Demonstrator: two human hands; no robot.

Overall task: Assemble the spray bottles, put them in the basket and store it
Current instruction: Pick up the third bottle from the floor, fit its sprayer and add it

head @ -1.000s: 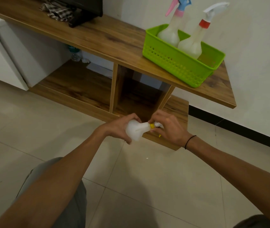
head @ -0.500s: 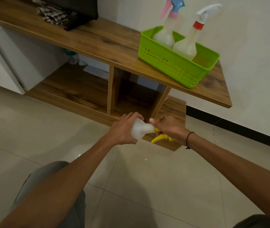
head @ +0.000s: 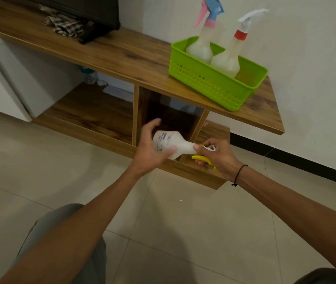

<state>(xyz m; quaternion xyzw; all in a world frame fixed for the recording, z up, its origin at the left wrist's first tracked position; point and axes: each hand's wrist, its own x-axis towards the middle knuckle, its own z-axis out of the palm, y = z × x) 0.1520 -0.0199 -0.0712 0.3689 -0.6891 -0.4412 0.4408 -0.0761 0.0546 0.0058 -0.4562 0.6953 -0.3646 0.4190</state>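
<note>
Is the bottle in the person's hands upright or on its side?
On its side: the bottle lies roughly level, base at the left hand, neck toward the right hand gripping the yellow sprayer.

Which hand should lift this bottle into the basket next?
Right, probably: the right hand grips the yellow spray head on the bottle, nearer the green basket; the left hand has its fingers spread.

The basket (head: pixel 210 83) sits at the right end of the shelf top (head: pixel 122 56), with the left bottle (head: pixel 199 49) and right bottle (head: pixel 226 61) upright inside, side by side. Lower down, in front of the open compartment (head: pixel 169 117), the third bottle (head: pixel 171 143) lies sideways: left hand (head: pixel 149 149) at its base, right hand (head: pixel 219 155) gripping its neck.
</note>
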